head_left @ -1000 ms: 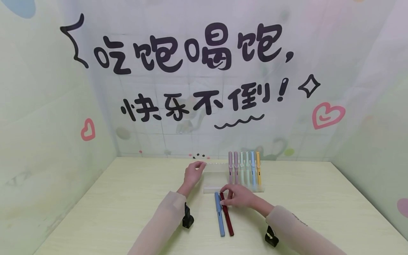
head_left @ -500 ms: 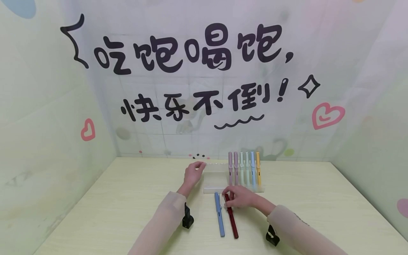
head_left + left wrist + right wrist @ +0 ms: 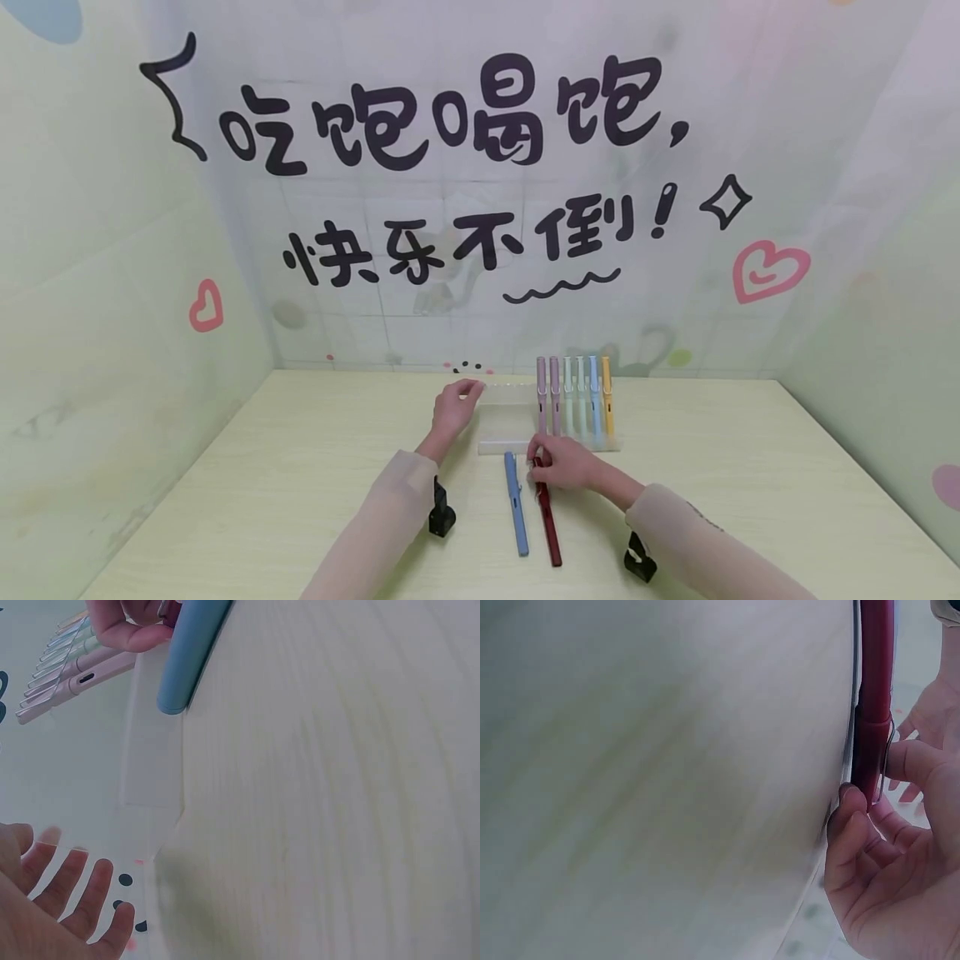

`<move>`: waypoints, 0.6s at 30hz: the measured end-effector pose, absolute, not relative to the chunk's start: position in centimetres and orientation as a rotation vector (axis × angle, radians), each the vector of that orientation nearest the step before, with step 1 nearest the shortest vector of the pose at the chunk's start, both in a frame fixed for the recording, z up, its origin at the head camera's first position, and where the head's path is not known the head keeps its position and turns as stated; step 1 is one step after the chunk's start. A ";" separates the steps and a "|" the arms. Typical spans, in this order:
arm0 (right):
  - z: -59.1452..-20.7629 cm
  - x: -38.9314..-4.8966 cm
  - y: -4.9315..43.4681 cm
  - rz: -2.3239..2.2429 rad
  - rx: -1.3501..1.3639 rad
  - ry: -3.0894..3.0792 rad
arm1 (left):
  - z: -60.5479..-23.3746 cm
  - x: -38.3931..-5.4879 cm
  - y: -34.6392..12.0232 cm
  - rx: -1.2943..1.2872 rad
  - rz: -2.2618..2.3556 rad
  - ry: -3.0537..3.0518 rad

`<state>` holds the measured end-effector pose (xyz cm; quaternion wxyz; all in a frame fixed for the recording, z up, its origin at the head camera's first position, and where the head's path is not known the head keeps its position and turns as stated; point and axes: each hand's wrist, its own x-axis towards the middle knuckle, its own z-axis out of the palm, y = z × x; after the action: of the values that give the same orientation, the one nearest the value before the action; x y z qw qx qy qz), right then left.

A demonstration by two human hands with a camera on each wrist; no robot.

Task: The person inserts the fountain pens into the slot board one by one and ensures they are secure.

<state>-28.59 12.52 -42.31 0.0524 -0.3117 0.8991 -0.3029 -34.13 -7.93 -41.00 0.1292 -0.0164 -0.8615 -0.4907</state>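
A clear pen stand [image 3: 507, 447] stands near the back of the table, its right half filled with upright pens. My left hand [image 3: 455, 408] pinches the stand's upper left corner between thumb and index finger; the other fingers spread out in the left wrist view. In front of the stand, my right hand [image 3: 566, 462] pinches the cap end of a dark red pen [image 3: 549, 525], which lies slanted with its far end towards me. The right wrist view shows thumb and fingers around the cap and clip [image 3: 886, 761]. A blue pen [image 3: 516, 508] lies just left of it, untouched.
Two purple pens [image 3: 542, 392], two pale green ones, a light blue one and a yellow pen [image 3: 607, 392] lean in the stand. A printed cloth wall [image 3: 420, 333] rises behind the wooden tabletop [image 3: 262, 500], with side walls left and right.
My right hand has shifted the dark red pen slightly right and towards me, widening its gap from the blue pen. The left hand has stayed at the stand's corner.
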 end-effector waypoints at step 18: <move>-42.1 -28.7 13.1 -1.292 -0.805 2.640 | -41.0 -34.1 -7.9 -0.061 -1.418 -2.506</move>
<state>-28.68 13.12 -42.07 0.0470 -0.2639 0.8653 -0.4235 -34.10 -7.94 -40.97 0.1304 -0.0211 -0.8627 -0.4882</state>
